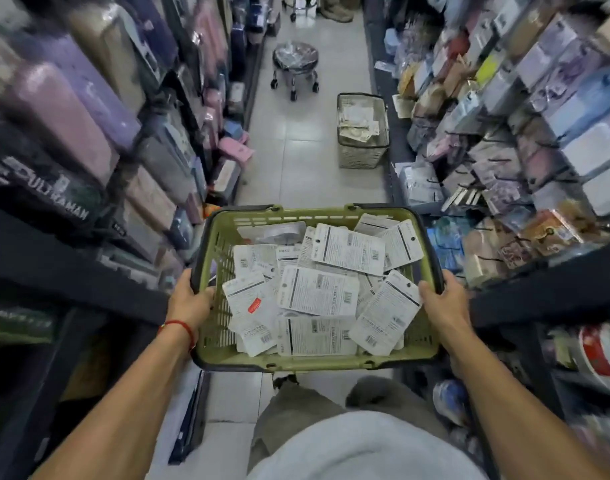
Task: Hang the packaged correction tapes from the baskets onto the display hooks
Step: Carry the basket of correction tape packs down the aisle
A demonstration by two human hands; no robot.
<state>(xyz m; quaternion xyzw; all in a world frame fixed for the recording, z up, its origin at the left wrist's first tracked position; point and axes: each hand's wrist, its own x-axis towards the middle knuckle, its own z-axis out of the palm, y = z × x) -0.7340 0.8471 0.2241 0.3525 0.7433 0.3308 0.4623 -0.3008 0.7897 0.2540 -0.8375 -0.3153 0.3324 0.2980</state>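
Fingers of both hands grip green basket (220,355) rims | left hand (189,301) | right hand (443,306)

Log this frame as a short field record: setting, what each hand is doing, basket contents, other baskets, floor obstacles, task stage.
setting: narrow shop aisle between stocked shelves
left hand: grips left rim of green basket
right hand: grips right rim of the same basket
basket contents: many white carded packages, mostly printed backs up, loosely piled
other basket: pale basket on the floor ahead, by the right shelving, partly filled
floor obstacles: wheeled stool further down the aisle
task stage: basket being carried; no package in hand
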